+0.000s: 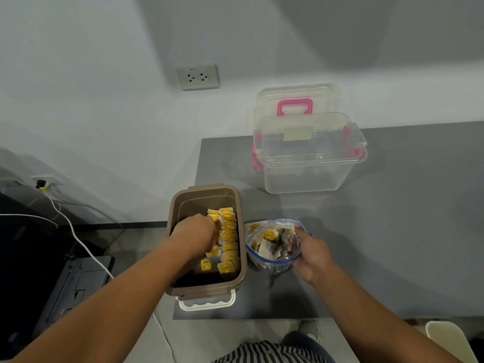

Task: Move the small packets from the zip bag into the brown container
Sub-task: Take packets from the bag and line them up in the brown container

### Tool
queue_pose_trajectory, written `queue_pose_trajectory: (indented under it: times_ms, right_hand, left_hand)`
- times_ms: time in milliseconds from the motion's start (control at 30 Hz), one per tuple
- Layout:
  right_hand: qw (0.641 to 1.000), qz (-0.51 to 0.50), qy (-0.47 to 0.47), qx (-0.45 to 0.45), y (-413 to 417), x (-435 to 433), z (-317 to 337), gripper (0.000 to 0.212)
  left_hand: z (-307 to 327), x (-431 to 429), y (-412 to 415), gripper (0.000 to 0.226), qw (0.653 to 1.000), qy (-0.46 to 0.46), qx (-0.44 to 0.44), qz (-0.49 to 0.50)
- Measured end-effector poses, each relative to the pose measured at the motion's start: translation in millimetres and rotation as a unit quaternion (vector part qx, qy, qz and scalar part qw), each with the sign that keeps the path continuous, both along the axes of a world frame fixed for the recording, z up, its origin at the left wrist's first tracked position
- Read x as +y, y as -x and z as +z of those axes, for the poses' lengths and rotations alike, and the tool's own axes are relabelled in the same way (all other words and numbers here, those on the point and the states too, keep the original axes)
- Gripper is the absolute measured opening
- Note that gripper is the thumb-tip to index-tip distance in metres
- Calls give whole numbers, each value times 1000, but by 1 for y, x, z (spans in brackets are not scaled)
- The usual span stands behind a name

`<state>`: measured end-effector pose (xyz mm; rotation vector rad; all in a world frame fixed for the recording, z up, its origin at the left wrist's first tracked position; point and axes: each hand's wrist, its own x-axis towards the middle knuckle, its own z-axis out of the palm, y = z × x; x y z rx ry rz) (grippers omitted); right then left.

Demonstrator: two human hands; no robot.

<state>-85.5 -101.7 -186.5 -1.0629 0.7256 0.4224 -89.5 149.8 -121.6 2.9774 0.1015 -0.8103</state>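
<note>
Head view. Your left hand (195, 233) sits at centre frame, reaching down into the brown rectangular plastic container (207, 190). Its fingers are curled downward among the small yellow-and-white packets (230, 238), which stand in a row along the container's right wall. The fingertips are hidden, so whether they hold a packet cannot be told.

Your right hand (311, 254) is right of centre. Its fingers and thumb grip the open rim of the clear zip bag with a blue seal (272, 260), which lies just beside the container and has more packets inside it.

Both stand on the grey tabletop (392, 231). In the upper right of the frame is a clear plastic box with pink latches (311, 163), with its lid with a pink handle (296, 99) propped behind it.
</note>
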Motion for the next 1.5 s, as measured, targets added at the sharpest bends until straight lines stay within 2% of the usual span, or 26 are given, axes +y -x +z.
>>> queue_pose_trajectory:
  times_ms: [167, 267, 533, 667, 800, 900, 1000, 1100, 1300, 1433, 1500]
  right_hand:
    - [1000, -1, -5, -1, 0, 1, -2, 18]
    - [1000, -1, -3, -1, 0, 2, -3, 19]
    - [1000, -3, -6, 5, 1, -1, -9, 26]
    - [1000, 12, -17, 3, 2, -4, -7, 27]
    - [999, 31, 0, -5, 4, -10, -6, 29]
    - [999, 33, 12, -13, 5, -15, -5, 29]
    - [999, 38, 20, -22, 6, -21, -4, 31]
    - [998, 45, 23, -27, 6, -28, -5, 30]
    - [998, 55, 15, -22, 3, -41, -8, 24]
    - [998, 62, 4, -10, 1, -44, -14, 24]
    - [998, 65, 5, -8, 2, -45, -16, 23]
  left_hand:
    - [-12, -1, 2, 5, 1000, -17, -15, -4]
    - [-16, 0, 2, 8, 1000, -21, -18, -2]
    - [-3, 2, 2, 2, 1000, 18, -18, 16]
    - [20, -4, 8, 9, 995, 62, -82, 15]
    - [56, -36, 17, 14, 969, 165, -180, 25]
    - [67, -73, 18, 9, 951, 241, -193, 26]
    - [58, -107, 15, 11, 946, 268, -182, -10]
    - [34, -135, 13, 9, 956, 248, -151, -32]
    - [-9, -165, 14, 22, 989, 90, -105, -48]
    - [-23, -164, 18, 21, 995, 80, -50, -35]
    - [-23, -168, 18, 28, 997, 70, -25, -25]
